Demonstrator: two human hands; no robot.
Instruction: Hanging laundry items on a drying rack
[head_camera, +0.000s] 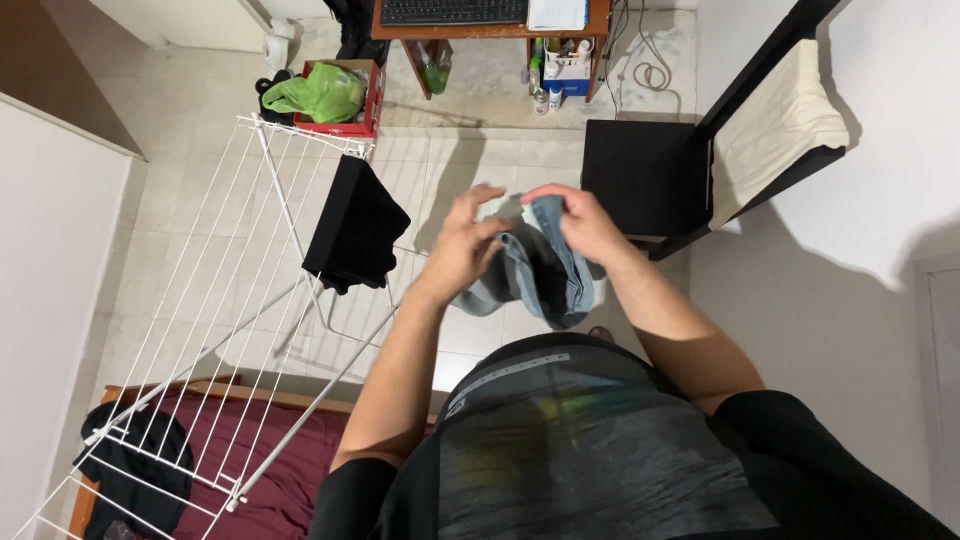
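Observation:
I hold a blue denim garment (535, 275) bunched up in front of my chest. My right hand (580, 222) grips its upper edge, fingers closed over the fabric. My left hand (462, 240) is at the garment's left side with fingers partly spread, touching the cloth. The denim hangs down between my forearms above the tiled floor. To the left stands a white wire drying rack (215, 290) with a black garment (355, 228) draped over its upper rails.
A black chair (655, 180) with a cream cloth (775, 125) over its back stands at the right. A red box holding a green bag (325, 92) and a wooden desk (490, 30) are beyond. A bed with a maroon sheet (265, 460) and black clothing (135, 465) lies lower left.

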